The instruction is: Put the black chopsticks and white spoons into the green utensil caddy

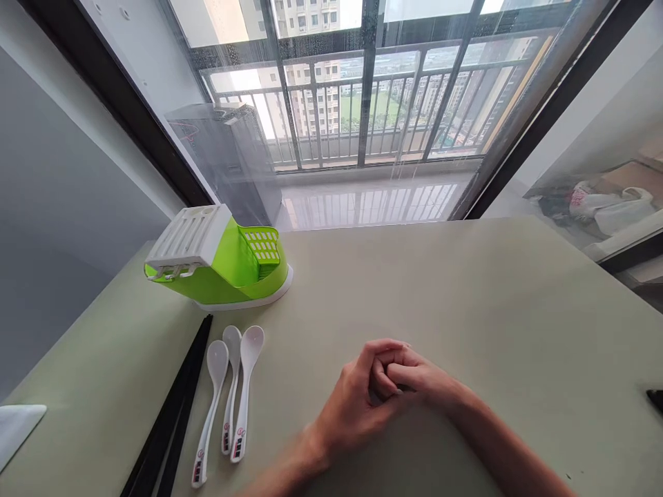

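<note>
My left hand (352, 404) and my right hand (422, 379) rest clasped together on the pale green table (466, 297), fingers interlocked, holding nothing that I can see. To their left lie three white spoons (228, 400) side by side, bowls pointing away from me. Black chopsticks (173, 414) lie left of the spoons. A green and white cutlery holder (217, 259) stands at the table's far left.
A large window with a balcony railing (362, 103) is behind the table. A white object (15, 428) shows at the left edge and a dark object (655, 399) at the right edge. A grey wall is on the left.
</note>
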`<state>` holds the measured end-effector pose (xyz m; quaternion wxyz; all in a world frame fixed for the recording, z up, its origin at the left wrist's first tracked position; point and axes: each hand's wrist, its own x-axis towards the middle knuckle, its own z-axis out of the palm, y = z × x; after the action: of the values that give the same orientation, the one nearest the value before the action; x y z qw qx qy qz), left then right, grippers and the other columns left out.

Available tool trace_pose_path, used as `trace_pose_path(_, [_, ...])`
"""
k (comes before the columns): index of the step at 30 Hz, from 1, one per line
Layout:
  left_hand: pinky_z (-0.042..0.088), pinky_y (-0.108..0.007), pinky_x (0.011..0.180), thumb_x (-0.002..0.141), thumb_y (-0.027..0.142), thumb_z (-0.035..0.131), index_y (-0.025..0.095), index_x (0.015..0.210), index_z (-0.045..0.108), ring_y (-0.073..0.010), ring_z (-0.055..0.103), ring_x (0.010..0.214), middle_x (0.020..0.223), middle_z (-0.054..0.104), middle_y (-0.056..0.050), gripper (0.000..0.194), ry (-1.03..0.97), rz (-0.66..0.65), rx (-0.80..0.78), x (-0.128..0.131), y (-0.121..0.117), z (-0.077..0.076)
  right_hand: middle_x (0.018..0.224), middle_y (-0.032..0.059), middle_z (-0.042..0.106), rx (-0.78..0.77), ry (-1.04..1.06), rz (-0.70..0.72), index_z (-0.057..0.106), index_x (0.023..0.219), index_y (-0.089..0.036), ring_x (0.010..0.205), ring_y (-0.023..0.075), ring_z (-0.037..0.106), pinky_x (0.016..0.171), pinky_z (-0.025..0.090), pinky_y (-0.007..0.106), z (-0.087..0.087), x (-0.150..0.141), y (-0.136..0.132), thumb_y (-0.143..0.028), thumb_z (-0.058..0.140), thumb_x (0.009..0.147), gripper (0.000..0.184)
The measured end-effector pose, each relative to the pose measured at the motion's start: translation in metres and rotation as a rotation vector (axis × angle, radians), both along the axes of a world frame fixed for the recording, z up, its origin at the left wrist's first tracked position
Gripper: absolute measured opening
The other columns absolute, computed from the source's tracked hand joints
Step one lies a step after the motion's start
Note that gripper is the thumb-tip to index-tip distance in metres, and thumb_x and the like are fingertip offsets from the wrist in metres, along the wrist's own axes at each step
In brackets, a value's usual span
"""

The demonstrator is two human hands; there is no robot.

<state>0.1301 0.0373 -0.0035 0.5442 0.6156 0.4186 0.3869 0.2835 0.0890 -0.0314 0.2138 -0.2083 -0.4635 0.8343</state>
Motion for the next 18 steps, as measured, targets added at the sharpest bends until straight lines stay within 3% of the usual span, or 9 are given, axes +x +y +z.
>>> trace_pose_path(18, [0.054, -0.028, 0.097, 0.084, 0.023, 0.075, 0.024, 0.135, 0.054, -0.0195, 0.068, 0.113, 0.125, 0.070, -0.006, 0.055, 0.006, 0.002, 0.002, 0.0000, 0.0002, 0.0001, 0.062, -0.0012, 0.051, -0.014, -0.010, 0.002, 0.052, 0.060, -0.019, 0.062, 0.0118, 0.046, 0.061, 0.034, 0.024, 0.0010, 0.0001, -0.0011, -0.019, 0.052, 0.070, 0.010])
